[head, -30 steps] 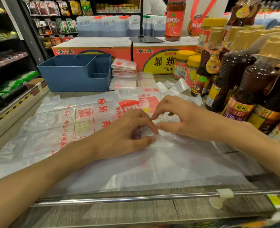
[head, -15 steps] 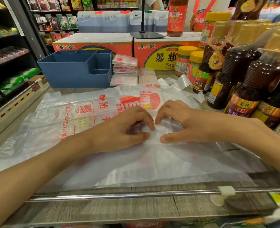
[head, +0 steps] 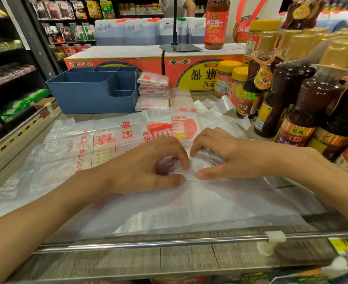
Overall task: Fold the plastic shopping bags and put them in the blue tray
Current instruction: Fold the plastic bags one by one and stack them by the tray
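Note:
A clear plastic shopping bag (head: 189, 206) with red print lies spread over more bags on the wooden shelf. My left hand (head: 146, 169) and my right hand (head: 228, 154) meet at its middle, fingers curled, both pinching a small bunched fold of the bag (head: 197, 167) between thumb and fingertips. The blue tray (head: 95, 93) with several compartments stands at the back left, nothing visible inside. A stack of folded bags (head: 153, 87) sits right beside it.
Dark sauce bottles (head: 304, 103) and yellow-lidded jars (head: 228, 78) crowd the right side. Red cartons (head: 115, 60) stand behind the tray, with a black stand base (head: 180, 47) on top. A metal rail (head: 169, 242) runs along the shelf's front edge.
Both hands have drawn closer together and curled tighter, gathering the bag's middle into a small fold. The view has shifted slightly downward.

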